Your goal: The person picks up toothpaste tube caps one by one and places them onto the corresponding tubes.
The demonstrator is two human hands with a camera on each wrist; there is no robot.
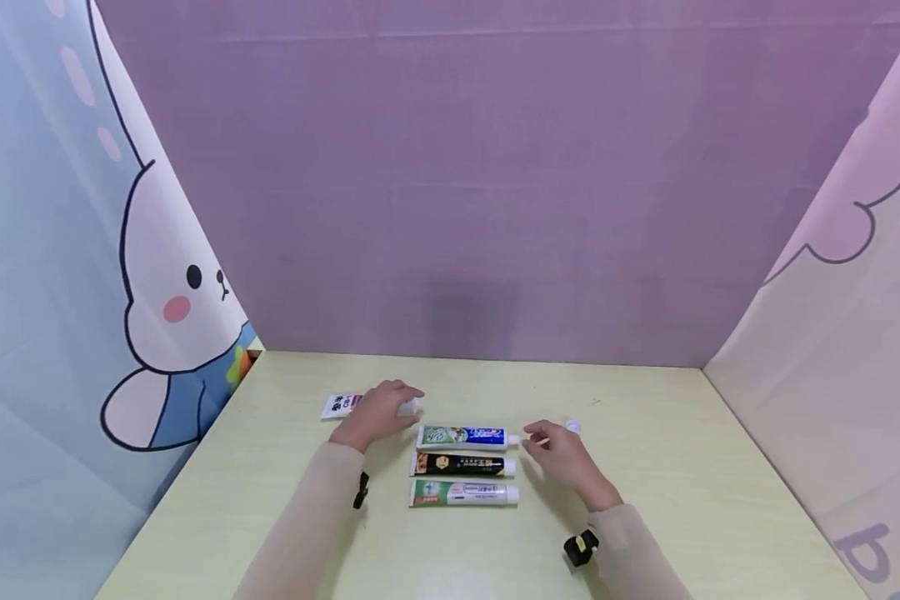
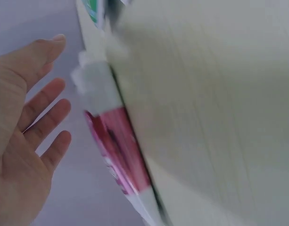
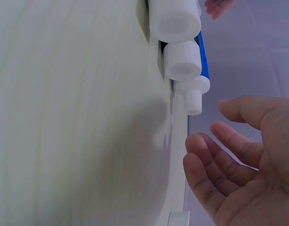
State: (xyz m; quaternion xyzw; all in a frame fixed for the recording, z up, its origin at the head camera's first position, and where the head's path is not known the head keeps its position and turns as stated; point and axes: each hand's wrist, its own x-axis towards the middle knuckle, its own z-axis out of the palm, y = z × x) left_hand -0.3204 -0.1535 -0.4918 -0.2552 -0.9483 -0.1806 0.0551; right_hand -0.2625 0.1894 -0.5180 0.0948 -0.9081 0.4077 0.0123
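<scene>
My left hand (image 1: 381, 412) hovers over a white and pink toothpaste tube (image 1: 341, 406) at the back left, covering its middle. In the left wrist view the fingers are spread apart, with a gap between them and the tube (image 2: 120, 146). My right hand (image 1: 562, 454), fingers loosely bent and nothing between them, is just right of the narrow white cap (image 3: 194, 101) of a blue and green toothpaste tube (image 1: 461, 437). Below that tube lie a black toothpaste tube (image 1: 461, 464) and a green and white toothpaste tube (image 1: 461, 492), in a neat column with caps to the right.
A small white round object (image 1: 573, 426) lies on the pale wooden table (image 1: 720, 500) just behind my right hand. A purple cloth (image 1: 495, 167) hangs along the back edge. Printed cloth panels (image 1: 37, 292) stand at both sides.
</scene>
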